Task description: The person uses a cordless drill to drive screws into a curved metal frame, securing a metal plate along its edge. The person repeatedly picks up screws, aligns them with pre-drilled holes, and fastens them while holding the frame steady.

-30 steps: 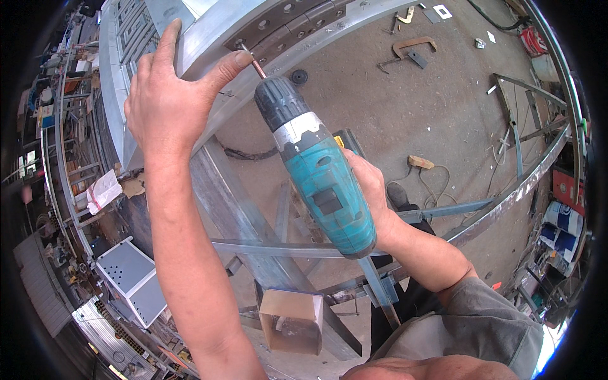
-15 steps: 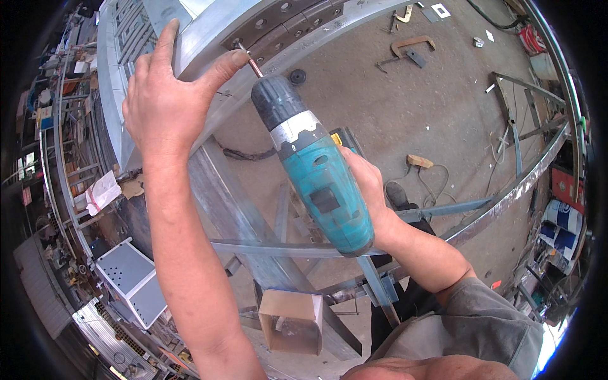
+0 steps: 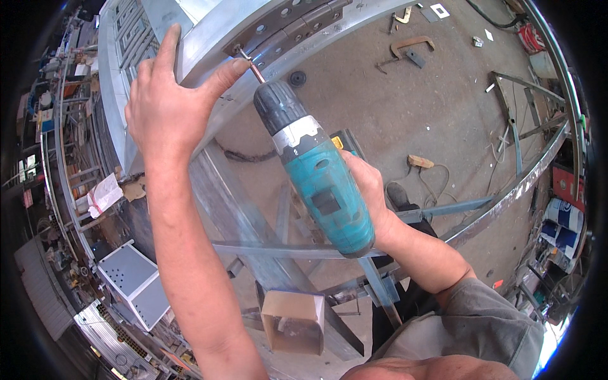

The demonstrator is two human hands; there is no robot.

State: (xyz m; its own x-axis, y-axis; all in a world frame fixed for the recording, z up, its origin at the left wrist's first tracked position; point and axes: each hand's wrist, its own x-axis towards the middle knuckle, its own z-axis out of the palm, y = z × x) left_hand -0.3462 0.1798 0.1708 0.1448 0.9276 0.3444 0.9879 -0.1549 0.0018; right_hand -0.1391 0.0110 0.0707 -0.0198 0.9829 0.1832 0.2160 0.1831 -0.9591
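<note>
My right hand (image 3: 367, 187) is wrapped around the grip of a teal cordless drill (image 3: 326, 183) with a black chuck. A thin driver bit (image 3: 257, 72) runs from the chuck toward a small screw (image 3: 243, 53) at the near end of a brown metal hinge (image 3: 278, 35). The hinge has several holes and lies along a silvery metal frame (image 3: 218, 35). My left hand (image 3: 168, 107) is open against that frame, forefinger stretched out along it. Its thumb tip is close beside the bit and screw; whether it touches them I cannot tell.
An open cardboard box (image 3: 292, 323) sits below the drill among metal beams (image 3: 234, 202). On the floor to the right lie a rusty C-clamp (image 3: 411, 45) and a wooden piece with a cord (image 3: 420, 162). A grey perforated metal box (image 3: 130, 278) stands at left.
The drill's chuck end has shifted very slightly down and to the right. My left hand keeps nearly the same place on the frame, and the whole view has moved a little.
</note>
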